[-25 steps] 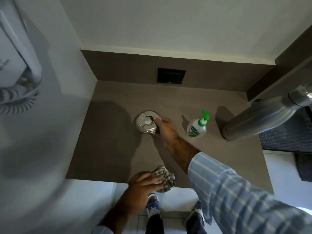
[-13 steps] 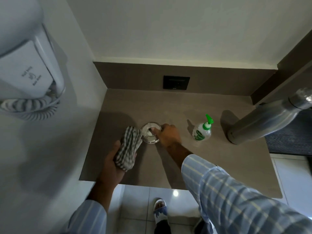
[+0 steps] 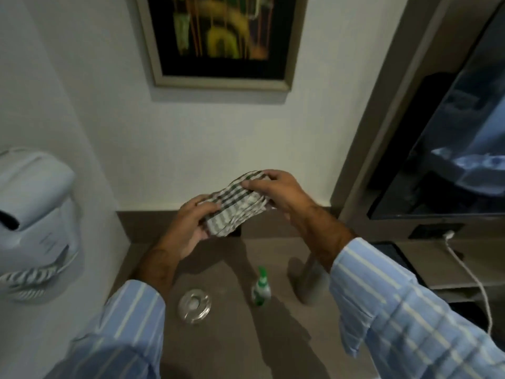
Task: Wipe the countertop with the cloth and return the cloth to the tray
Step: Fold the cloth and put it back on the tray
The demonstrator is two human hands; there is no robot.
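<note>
Cloth point(image 3: 237, 203), checked green and white and bunched, is held up in the air above the worktop point(image 3: 218, 337), in front of the pale wall. Left hand point(image 3: 191, 228) has its grip closed on the near end, right hand point(image 3: 276, 192) on the far end. Below, a round glass tray point(image 3: 194, 306) sits on the worktop, with a green-capped bottle point(image 3: 261, 288) near it.

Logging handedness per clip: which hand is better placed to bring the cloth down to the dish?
Probably left. Both hands hold the cloth mid-air, but the left hand is roughly above the dish; the right hand is further right.
</note>
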